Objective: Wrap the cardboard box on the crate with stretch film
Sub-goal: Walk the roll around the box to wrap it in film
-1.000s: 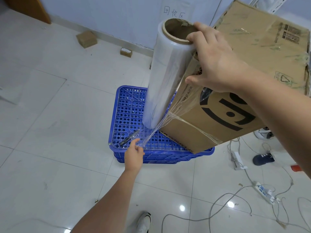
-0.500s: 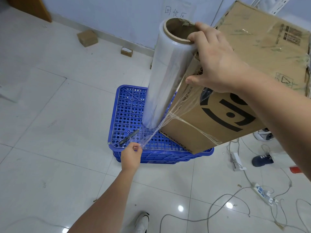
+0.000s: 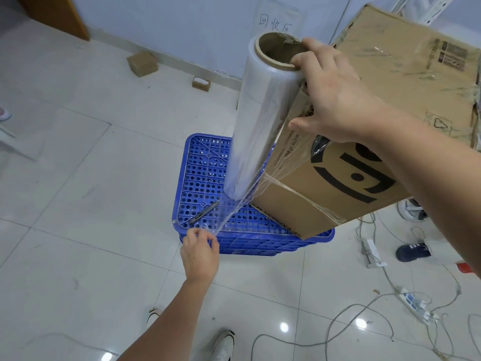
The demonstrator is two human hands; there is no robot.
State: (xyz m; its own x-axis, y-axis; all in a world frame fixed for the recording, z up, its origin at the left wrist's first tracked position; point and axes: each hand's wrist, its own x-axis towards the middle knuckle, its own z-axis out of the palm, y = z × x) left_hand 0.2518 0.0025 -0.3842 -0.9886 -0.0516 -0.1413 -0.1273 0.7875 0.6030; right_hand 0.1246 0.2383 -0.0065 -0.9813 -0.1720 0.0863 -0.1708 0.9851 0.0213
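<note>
A tall cardboard box (image 3: 351,194) with a black logo stands on the right part of an upturned blue perforated crate (image 3: 205,178). A roll of clear stretch film (image 3: 263,118) stands upright on the crate against the box's left edge. My right hand (image 3: 335,97) grips the top rim of the roll's cardboard core. A sheet of film runs from the foot of the roll down to my left hand (image 3: 200,252), which pinches its loose end at the crate's front left edge. Some film lies across the box's front face.
A dark pen-like tool (image 3: 204,212) lies on the crate top. Cables and power strips (image 3: 413,303) trail over the white tiled floor at right, near a dark shoe (image 3: 412,252). Two small cardboard boxes (image 3: 142,64) sit by the back wall. My shoes are at the bottom.
My left hand has drawn the film end a little toward me and down, off the crate top to its front edge. The roll and my right hand have hardly moved.
</note>
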